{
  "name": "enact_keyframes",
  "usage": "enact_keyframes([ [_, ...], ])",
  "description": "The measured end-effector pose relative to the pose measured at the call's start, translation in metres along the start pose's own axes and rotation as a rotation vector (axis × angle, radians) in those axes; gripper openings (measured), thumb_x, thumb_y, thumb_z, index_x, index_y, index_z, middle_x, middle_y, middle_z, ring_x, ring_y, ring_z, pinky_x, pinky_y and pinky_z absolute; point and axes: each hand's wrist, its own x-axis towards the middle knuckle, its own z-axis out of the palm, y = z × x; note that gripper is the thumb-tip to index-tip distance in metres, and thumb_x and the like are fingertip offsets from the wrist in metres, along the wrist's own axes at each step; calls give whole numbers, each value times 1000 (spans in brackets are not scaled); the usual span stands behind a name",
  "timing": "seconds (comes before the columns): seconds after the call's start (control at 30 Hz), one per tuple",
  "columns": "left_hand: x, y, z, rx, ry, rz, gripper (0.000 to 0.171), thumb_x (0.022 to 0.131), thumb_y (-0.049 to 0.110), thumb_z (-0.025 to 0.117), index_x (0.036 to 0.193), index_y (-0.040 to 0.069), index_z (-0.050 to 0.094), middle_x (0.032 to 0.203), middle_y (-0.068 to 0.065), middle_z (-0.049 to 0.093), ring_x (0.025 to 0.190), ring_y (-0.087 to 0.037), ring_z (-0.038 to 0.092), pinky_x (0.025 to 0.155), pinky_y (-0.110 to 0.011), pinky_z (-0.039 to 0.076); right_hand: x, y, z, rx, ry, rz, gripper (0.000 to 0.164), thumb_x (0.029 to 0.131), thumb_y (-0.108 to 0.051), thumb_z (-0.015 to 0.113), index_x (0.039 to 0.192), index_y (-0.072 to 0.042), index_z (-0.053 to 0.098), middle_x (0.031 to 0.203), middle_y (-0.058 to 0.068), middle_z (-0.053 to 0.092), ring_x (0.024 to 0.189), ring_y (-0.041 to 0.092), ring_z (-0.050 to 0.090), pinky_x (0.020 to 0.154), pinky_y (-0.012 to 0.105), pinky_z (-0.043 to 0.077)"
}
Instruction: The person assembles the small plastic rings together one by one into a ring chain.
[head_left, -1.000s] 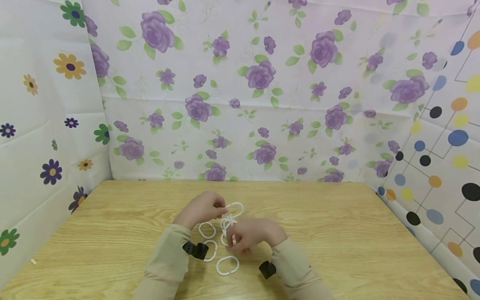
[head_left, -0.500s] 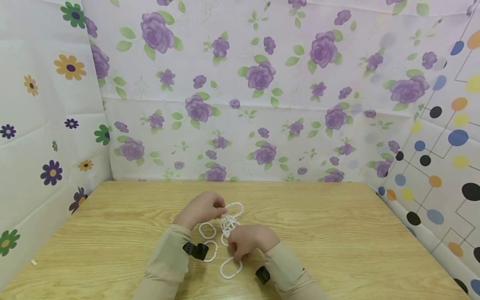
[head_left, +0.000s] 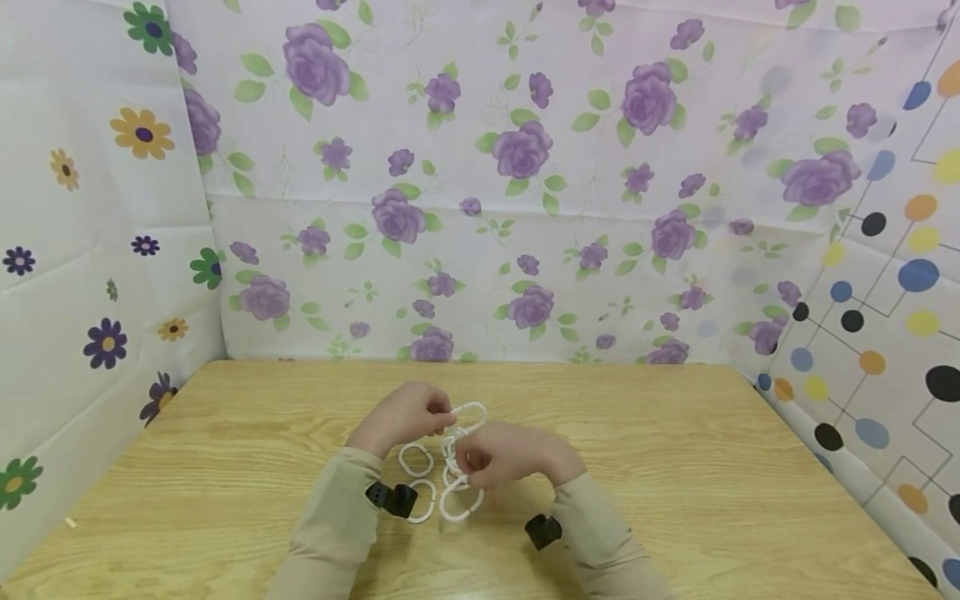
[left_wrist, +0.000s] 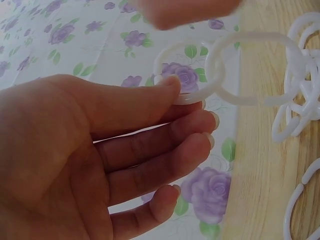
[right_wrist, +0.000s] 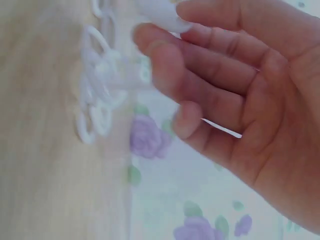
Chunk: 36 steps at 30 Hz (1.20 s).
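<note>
My left hand (head_left: pixel 405 415) pinches a white plastic chain link (left_wrist: pixel 196 96) between thumb and index finger. That link is looped through a second white link (left_wrist: pixel 250 36), which has a gap in its side. Beyond it lies a bunch of white links (left_wrist: pixel 295 95) on the table. My right hand (head_left: pixel 513 454) holds one oval link (head_left: pixel 444 507) between thumb and fingers, in front of the bunch. Only part of this held link (right_wrist: pixel 162 15) shows at the top of the right wrist view. The right hand covers some of the bunch in the head view.
Two loose white links, one farther back (head_left: pixel 402 458) and one nearer (head_left: pixel 432 500), lie beside my left wrist on the wooden table (head_left: pixel 675 467). A small pale scrap (head_left: pixel 71 522) lies at far left. Flowered cloth (head_left: pixel 487 250) stands behind the table.
My right hand reached down to the nearest loose link, took hold of it, and brought it up and away from me to the bunch. My left hand has stayed in place.
</note>
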Motion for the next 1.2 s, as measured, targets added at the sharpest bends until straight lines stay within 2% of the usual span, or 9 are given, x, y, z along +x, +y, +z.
enact_keyframes([
  [0.1, 0, 0, 0, -1, -2, 3, 16, 93, 17, 64, 84, 6, 70, 71, -3, 65, 63, -11, 54, 60, -25, 43, -9, 3, -9, 15, 84, -15, 9, 88, -3, 57, 86, -12, 57, 67, -6, 56, 56, -3, 47, 57, 14, 39],
  [0.27, 0, 1, -1, -2, -5, -8, 17, 93, 18, 64, 83, 6, 70, 72, -4, 66, 64, -11, 54, 61, -26, 43, -18, 6, -18, -49, 233, -20, 7, 93, -7, 58, 90, -13, 60, 69, -3, 61, 59, -1, 48, 60, 16, 42],
  [0.4, 0, 2, -1, 3, -12, -19, 17, 93, 20, 65, 84, 7, 70, 72, -4, 66, 64, -11, 54, 61, -26, 44, -21, 7, -21, -84, 357, 63, 4, 94, -12, 60, 95, -13, 63, 72, -4, 64, 61, 0, 50, 61, 18, 43],
  [0.57, 0, 3, 0, 10, -28, -3, 16, 93, 19, 64, 84, 7, 71, 71, -2, 65, 63, -12, 54, 59, -25, 43, -22, 8, -21, -121, 504, 159, 3, 94, -15, 63, 94, -13, 65, 70, -5, 60, 60, 2, 48, 58, 19, 41],
  [0.67, 0, 3, 1, 12, -33, 18, 16, 94, 19, 64, 82, 9, 70, 71, -4, 65, 62, -12, 54, 59, -26, 43, -21, 8, -21, -141, 548, 176, 4, 93, -16, 63, 93, -12, 65, 69, -6, 59, 60, 3, 47, 58, 19, 40],
  [0.8, 1, 3, 1, 5, -43, 39, 17, 94, 18, 63, 80, 10, 69, 73, -9, 67, 61, -12, 53, 58, -26, 43, -21, 9, -20, -151, 572, 156, 5, 94, -16, 63, 93, -11, 64, 69, -5, 59, 60, 2, 46, 58, 19, 40],
  [0.97, 2, 2, 2, 10, -49, 50, 18, 94, 19, 63, 82, 8, 70, 73, -9, 67, 61, -11, 53, 58, -26, 43, -22, 10, -22, -85, 627, 121, 6, 95, -14, 62, 98, -10, 66, 74, -2, 62, 63, 3, 48, 60, 19, 43],
  [1.2, 1, 2, 2, 12, -53, 61, 18, 95, 17, 63, 82, 7, 70, 72, -9, 66, 60, -12, 51, 58, -26, 42, -22, 11, -25, 63, 755, 139, 12, 95, -11, 61, 103, -6, 69, 79, 5, 67, 64, 8, 56, 60, 22, 48],
])
